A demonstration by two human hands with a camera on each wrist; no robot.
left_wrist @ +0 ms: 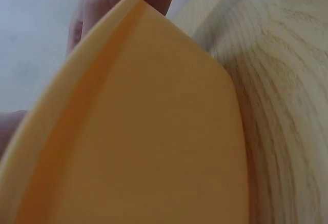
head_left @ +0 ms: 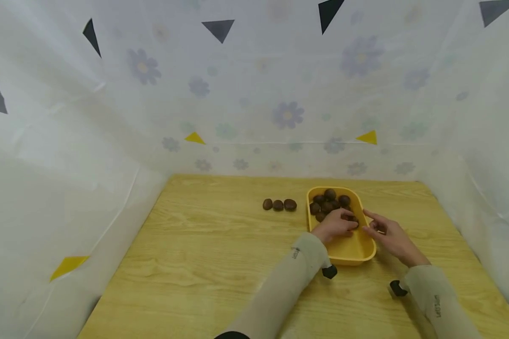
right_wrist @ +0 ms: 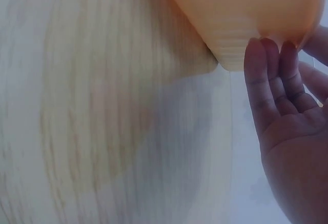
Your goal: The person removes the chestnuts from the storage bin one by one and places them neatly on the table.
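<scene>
A yellow tray [head_left: 349,252] holds several dark brown chestnuts [head_left: 330,194], heaped toward its far end. My left hand [head_left: 337,223] reaches down inside the tray, its thumb and fingers around a chestnut [head_left: 355,221] by the right wall. On the tray's right side, my right hand [head_left: 392,238] holds the rim with thumb and index finger. Its other fingers [right_wrist: 257,75] lie against the outer wall in the right wrist view. The left wrist view is mostly filled by the near wall of the tray [left_wrist: 154,121], which hides much of the left hand.
Three chestnuts [head_left: 278,205] sit in a row on the wooden table [head_left: 195,254], left of the tray. White flower-printed sheeting [head_left: 254,94] surrounds the table at the back and sides. The tray stands on the right half of the table.
</scene>
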